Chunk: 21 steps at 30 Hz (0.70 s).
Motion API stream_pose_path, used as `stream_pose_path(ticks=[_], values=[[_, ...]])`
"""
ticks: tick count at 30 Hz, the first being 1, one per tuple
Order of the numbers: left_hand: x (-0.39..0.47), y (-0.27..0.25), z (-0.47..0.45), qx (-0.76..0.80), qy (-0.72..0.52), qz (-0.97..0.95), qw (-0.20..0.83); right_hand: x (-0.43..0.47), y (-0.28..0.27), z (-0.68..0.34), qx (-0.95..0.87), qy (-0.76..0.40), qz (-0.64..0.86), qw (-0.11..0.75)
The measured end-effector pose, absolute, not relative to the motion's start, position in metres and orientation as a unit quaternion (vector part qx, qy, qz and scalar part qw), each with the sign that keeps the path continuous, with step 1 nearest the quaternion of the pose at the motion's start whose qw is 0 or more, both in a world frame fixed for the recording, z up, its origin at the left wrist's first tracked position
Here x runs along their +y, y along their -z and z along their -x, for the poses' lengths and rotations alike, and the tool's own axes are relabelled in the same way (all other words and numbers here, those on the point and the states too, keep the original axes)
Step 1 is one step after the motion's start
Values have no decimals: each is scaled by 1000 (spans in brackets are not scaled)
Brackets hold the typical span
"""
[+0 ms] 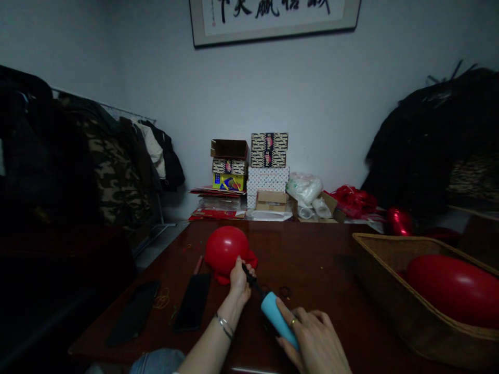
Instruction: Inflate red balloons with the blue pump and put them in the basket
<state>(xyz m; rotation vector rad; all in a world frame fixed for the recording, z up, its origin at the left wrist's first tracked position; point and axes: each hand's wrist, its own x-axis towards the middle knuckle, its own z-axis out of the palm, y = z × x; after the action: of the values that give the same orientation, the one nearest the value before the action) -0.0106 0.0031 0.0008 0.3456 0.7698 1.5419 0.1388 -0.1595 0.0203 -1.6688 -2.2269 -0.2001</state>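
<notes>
Just below the frame's middle, the left hand [239, 283] has its fingers pinched round the red balloon [226, 248] at the blue pump's [277, 318] tip. The right hand [314, 335] grips the pump. Pinching snugly and pushing straight should keep air in.

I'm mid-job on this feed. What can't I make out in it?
All in the head view:
1. The neck of the round red balloon: hidden by the left hand.
2. The near end of the light-blue pump: covered by the right hand.
3. The right side of the wicker basket: cut off by the right edge.
4. The top of the framed calligraphy: cut off by the top edge.
</notes>
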Motion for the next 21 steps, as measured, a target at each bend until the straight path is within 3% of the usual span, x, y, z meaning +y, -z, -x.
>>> stream_pose_path(ticks=[11, 21], values=[[12, -3, 28, 301, -685, -148, 646, -180, -16, -188, -816, 55, 530, 225], [8, -3, 25, 293, -682, -132, 657, -174, -35, -159, -787, 31, 589, 182]])
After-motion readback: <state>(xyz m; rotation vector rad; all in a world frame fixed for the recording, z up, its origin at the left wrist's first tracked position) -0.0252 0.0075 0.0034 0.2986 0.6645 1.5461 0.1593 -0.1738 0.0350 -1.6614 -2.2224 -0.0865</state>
